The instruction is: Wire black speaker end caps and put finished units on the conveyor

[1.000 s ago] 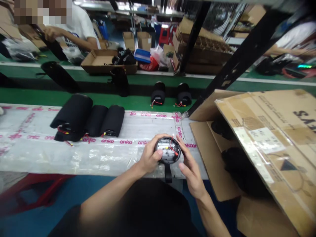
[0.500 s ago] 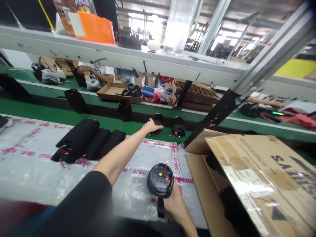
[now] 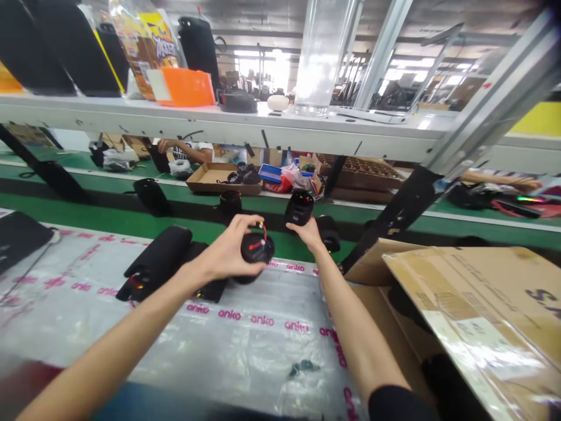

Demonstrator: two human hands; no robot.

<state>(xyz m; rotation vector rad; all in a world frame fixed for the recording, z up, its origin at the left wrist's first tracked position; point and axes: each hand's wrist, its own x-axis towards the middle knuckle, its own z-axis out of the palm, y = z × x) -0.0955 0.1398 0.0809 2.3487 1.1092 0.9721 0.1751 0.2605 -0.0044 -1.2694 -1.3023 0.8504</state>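
My left hand (image 3: 230,248) grips a round black part (image 3: 256,250) with red wires on its end, held over the far edge of the plastic-covered table (image 3: 245,345). Beyond it, my right hand (image 3: 308,231) is closed round a black cylinder (image 3: 300,207) at the green belt (image 3: 272,229). Another black cylinder (image 3: 328,233) stands just right of that hand. Left of my left hand, black cylinders (image 3: 161,257) lie side by side on the table, partly hidden by my forearm.
An open cardboard box (image 3: 482,292) fills the right side. A white shelf (image 3: 245,128) crosses above the belt, with a slanted post (image 3: 394,210) at right. A person's arm (image 3: 186,149) shows across the belt.
My left hand has come back from the belt with a round black part. My right hand has moved forward to the belt with the cylinder. The view has tilted up slightly.
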